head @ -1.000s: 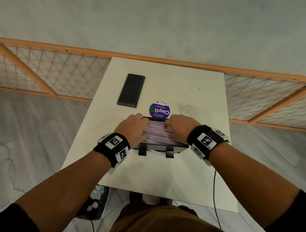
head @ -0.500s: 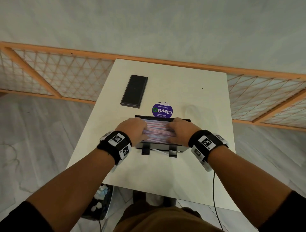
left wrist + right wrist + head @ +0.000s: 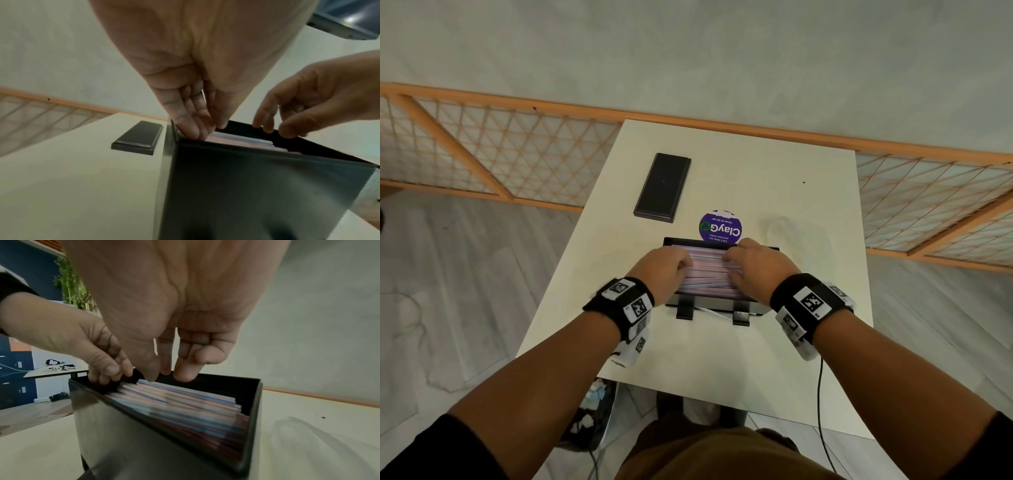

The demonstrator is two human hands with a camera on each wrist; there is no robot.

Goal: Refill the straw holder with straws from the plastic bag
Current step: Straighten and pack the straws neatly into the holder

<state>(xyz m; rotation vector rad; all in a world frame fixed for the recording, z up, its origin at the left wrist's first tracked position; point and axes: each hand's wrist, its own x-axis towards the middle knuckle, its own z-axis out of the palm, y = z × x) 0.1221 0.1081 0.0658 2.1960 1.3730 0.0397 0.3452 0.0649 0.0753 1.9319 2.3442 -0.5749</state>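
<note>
Both hands, left hand [image 3: 664,270] and right hand [image 3: 755,265], press loose fingers on straws [image 3: 707,274] filling the holder [image 3: 717,306], gripping nothing; next, probably fit the lid [image 3: 662,187].

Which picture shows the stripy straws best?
The right wrist view: the straws lie close up, filling the black holder. The head view shows them from above, partly under both hands. The left wrist view shows only a thin strip.

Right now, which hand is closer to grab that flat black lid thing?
Left, probably. The black lid lies on the table beyond the left hand; the right hand is over the holder's other end.
</note>
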